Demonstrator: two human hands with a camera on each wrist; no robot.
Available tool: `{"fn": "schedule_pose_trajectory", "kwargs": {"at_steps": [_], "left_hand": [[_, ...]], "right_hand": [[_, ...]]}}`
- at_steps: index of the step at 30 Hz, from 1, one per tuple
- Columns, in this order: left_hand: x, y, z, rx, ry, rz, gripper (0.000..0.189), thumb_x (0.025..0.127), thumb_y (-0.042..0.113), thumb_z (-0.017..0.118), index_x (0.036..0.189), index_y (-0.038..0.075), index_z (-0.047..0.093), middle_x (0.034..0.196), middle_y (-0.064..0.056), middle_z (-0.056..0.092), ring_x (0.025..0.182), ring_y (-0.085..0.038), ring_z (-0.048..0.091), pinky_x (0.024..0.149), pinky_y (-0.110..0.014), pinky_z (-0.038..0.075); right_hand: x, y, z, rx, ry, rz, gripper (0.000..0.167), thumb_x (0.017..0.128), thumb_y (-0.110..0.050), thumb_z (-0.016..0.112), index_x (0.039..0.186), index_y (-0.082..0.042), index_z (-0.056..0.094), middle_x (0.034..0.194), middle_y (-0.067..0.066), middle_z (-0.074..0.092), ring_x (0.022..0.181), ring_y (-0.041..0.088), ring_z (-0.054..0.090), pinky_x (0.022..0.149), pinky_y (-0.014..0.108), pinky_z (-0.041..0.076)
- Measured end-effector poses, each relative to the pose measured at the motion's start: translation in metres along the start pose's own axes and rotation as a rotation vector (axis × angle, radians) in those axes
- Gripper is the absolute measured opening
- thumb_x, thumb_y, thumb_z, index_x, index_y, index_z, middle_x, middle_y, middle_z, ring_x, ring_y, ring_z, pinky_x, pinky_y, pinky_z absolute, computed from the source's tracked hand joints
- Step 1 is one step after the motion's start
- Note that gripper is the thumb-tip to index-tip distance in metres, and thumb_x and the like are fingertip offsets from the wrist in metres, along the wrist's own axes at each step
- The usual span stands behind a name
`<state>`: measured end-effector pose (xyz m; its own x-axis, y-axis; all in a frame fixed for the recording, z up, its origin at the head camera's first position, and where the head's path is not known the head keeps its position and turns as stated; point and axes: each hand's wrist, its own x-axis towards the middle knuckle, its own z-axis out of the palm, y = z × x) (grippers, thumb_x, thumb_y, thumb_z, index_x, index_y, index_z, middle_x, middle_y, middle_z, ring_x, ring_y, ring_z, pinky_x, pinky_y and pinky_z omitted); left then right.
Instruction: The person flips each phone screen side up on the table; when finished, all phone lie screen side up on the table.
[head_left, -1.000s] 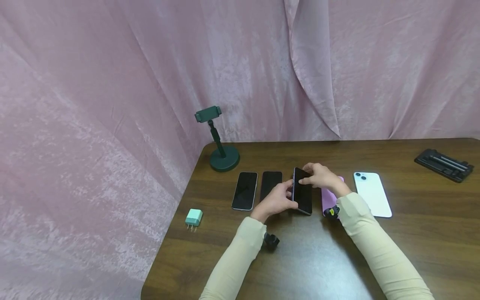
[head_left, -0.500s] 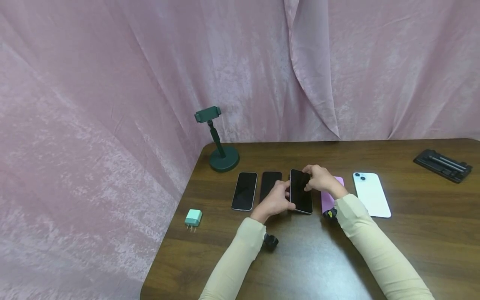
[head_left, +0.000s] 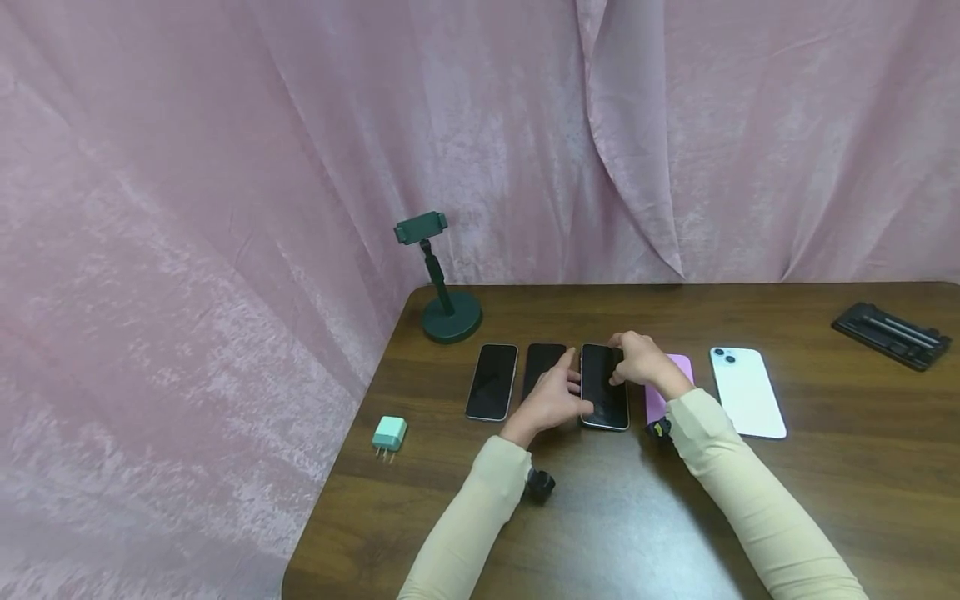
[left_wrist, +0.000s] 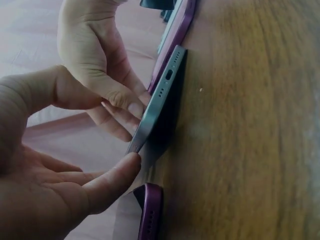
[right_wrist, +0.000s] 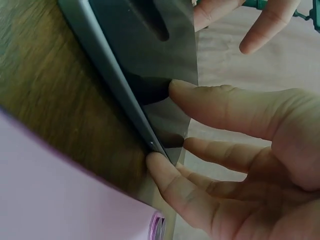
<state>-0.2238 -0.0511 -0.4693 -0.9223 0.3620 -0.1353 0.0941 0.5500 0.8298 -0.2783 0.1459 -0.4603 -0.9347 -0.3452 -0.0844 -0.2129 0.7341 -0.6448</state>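
Note:
A smartphone (head_left: 604, 392) with a dark screen and silvery edge lies face up between both hands. My right hand (head_left: 639, 362) holds its top right corner, thumb (right_wrist: 192, 97) on the screen and index finger (right_wrist: 165, 172) against the corner. At the lower left corner, my left thumb (left_wrist: 120, 175) touches the edge; the other fingers of my left hand (head_left: 551, 400) are spread and off the phone. Under that hand lies a second dark-screened phone (head_left: 542, 362), partly hidden, with a purple edge in the left wrist view. Part of a light purple phone (head_left: 656, 404) shows beside my right wrist.
Another dark-screened phone (head_left: 492, 382) lies at the left, with a mint plug adapter (head_left: 390, 433) nearer the table's left edge. A green phone stand (head_left: 450, 318) stands behind. Farther right are a white phone (head_left: 748, 392), face down, and a folded black stand (head_left: 891, 336).
The phone between my hands has turned from tilted to lying face up, in line with the others. My left index finger has lifted off its side, and the right hand has stayed at its top.

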Motion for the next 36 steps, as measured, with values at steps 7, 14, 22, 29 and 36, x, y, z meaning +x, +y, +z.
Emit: {"fn": "schedule_pose_trajectory", "kwargs": {"at_steps": [7, 14, 22, 29, 36], "left_hand": [[0.002, 0.0, 0.002, 0.041, 0.029, 0.002, 0.094, 0.082, 0.013, 0.075, 0.159, 0.004, 0.023, 0.128, -0.016, 0.064, 0.112, -0.018, 0.065, 0.088, -0.031, 0.053], [0.002, 0.002, 0.002, 0.079, 0.026, -0.002, 0.089, 0.084, 0.018, 0.074, 0.158, 0.005, 0.027, 0.126, -0.017, 0.065, 0.108, -0.018, 0.066, 0.085, -0.031, 0.054], [0.0, 0.003, 0.002, 0.058, -0.006, 0.019, 0.076, 0.087, 0.016, 0.072, 0.151, 0.0, 0.035, 0.116, -0.017, 0.069, 0.088, -0.015, 0.066, 0.068, -0.027, 0.053], [0.0, 0.004, 0.002, 0.047, 0.001, 0.027, 0.065, 0.087, 0.014, 0.071, 0.143, -0.003, 0.042, 0.103, -0.012, 0.071, 0.075, -0.011, 0.063, 0.063, -0.024, 0.05], [0.002, 0.006, 0.001, 0.076, 0.013, 0.027, 0.064, 0.088, 0.015, 0.07, 0.143, -0.004, 0.043, 0.11, -0.014, 0.071, 0.086, -0.015, 0.067, 0.071, -0.026, 0.053]], "right_hand": [[-0.001, -0.003, 0.001, -0.011, 0.029, 0.021, 0.063, 0.064, -0.001, 0.084, 0.119, 0.016, 0.06, 0.11, 0.033, 0.066, 0.096, 0.043, 0.06, 0.087, 0.053, 0.049], [-0.001, -0.009, 0.005, -0.047, 0.014, 0.08, 0.062, 0.068, -0.002, 0.084, 0.122, 0.017, 0.059, 0.112, 0.034, 0.064, 0.096, 0.043, 0.06, 0.086, 0.055, 0.049], [-0.003, -0.014, 0.009, -0.074, 0.04, 0.083, 0.051, 0.069, 0.001, 0.083, 0.113, 0.016, 0.061, 0.105, 0.031, 0.065, 0.093, 0.044, 0.061, 0.083, 0.056, 0.05], [-0.006, -0.018, 0.009, -0.061, 0.043, 0.093, 0.047, 0.071, 0.0, 0.081, 0.111, 0.015, 0.063, 0.103, 0.03, 0.065, 0.089, 0.043, 0.061, 0.08, 0.055, 0.051], [-0.006, -0.018, 0.007, -0.069, 0.054, 0.105, 0.051, 0.07, -0.002, 0.082, 0.114, 0.017, 0.062, 0.106, 0.033, 0.065, 0.095, 0.049, 0.062, 0.082, 0.058, 0.05]]}}
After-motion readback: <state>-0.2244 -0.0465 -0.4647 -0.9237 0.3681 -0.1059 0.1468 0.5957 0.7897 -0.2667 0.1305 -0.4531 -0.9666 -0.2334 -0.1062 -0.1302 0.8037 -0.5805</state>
